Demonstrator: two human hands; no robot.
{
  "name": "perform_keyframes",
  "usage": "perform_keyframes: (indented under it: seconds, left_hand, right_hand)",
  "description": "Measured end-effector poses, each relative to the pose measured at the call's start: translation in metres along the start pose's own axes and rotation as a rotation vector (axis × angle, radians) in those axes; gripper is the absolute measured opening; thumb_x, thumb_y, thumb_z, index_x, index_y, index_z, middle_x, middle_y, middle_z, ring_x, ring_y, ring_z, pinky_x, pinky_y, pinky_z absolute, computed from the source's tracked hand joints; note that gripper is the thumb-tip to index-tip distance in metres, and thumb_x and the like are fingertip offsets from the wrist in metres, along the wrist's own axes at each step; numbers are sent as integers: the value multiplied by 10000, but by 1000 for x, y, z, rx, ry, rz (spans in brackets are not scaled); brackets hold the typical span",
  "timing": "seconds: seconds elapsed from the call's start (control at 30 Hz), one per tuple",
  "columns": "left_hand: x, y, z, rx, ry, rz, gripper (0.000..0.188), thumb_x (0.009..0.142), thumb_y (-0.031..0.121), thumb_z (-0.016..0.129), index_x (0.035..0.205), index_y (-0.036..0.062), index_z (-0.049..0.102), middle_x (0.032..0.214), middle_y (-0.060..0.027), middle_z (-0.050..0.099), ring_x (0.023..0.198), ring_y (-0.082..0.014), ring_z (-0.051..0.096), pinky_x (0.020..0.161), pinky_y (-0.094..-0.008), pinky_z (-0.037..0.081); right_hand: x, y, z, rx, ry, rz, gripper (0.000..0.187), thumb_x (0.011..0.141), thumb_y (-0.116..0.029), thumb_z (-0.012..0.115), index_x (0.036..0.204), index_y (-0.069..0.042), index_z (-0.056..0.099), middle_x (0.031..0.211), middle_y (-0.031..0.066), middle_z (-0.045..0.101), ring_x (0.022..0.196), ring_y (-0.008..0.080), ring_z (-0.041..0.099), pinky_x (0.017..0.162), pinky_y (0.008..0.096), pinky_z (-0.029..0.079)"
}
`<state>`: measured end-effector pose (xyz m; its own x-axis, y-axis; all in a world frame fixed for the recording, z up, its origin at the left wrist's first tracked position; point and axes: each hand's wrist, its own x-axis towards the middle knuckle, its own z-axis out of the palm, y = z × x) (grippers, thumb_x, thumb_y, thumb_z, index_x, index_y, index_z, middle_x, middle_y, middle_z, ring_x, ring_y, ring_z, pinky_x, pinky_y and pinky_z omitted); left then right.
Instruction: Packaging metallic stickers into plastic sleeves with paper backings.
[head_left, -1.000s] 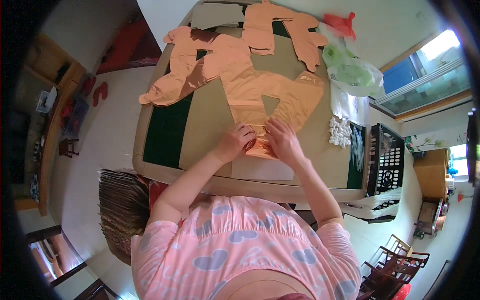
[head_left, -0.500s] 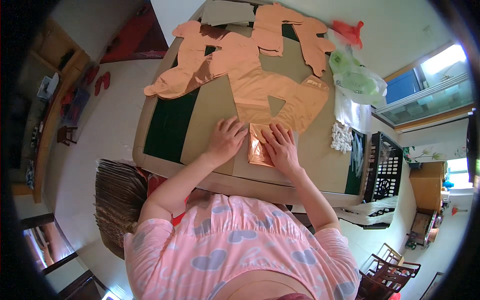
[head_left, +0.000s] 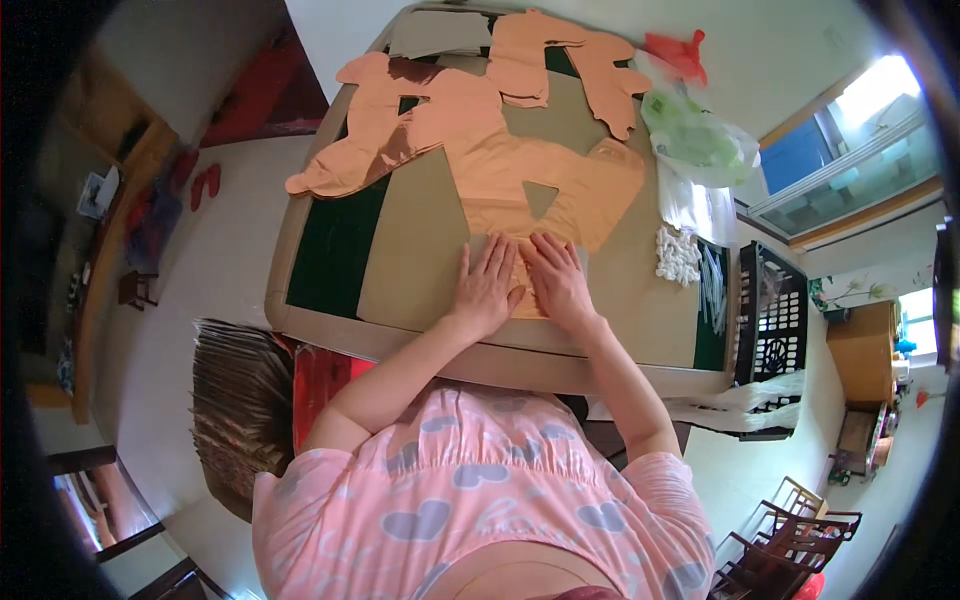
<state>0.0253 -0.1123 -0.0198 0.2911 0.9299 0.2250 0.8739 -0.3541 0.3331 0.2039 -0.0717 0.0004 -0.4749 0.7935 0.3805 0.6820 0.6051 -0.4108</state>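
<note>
Both hands press flat on a folded piece of rose-gold foil (head_left: 521,272) near the front edge of the table. My left hand (head_left: 487,287) lies on its left side, fingers stretched out and pointing away from me. On its right side rests my right hand (head_left: 561,288), fingers extended and slightly bent. Most of the folded piece is hidden beneath them. A greyish card edge (head_left: 583,256) shows beside my right fingers. Just beyond the fingertips spreads a flat, uninflated rose-gold foil balloon (head_left: 508,185) with a triangular opening.
More flat foil balloons (head_left: 425,110) lie across the far table, with grey cards (head_left: 437,35) behind them. On the right are clear plastic bags (head_left: 700,145), small white pieces (head_left: 678,255), pale sticks (head_left: 712,288) and a black crate (head_left: 770,310). A cardboard stack (head_left: 240,400) stands at lower left.
My left hand has moved right onto the folded foil, its fingers straightening. My right hand has shifted slightly left. The hands are closer together and cover more of the foil.
</note>
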Motion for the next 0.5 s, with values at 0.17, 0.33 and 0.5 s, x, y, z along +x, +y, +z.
perform_keyframes:
  seconds: [0.17,0.33,0.5]
  left_hand:
    - [1,-3,-1,53,-30,-20,717,912,369,529,1462,-18,279,1559,-162,220,1460,-281,164,1152,-575,111]
    - [3,-5,3,52,0,14,730,900,377,546,1459,-12,284,1555,-158,227,1457,-280,174,1150,-583,121]
    - [0,-6,1,34,9,36,736,896,387,551,1456,-9,286,1553,-152,235,1455,-278,179,1148,-587,131]
  right_hand:
    - [-7,47,-29,-105,272,371,182,826,-121,650,993,-49,645,907,156,606,899,330,565,804,450,472]
    - [-8,70,-37,-31,-10,498,207,798,-196,690,958,-72,647,951,131,629,928,325,583,817,436,478]
    - [-3,77,-30,-51,4,457,158,793,-136,711,913,-46,663,853,113,651,819,270,633,744,371,515]
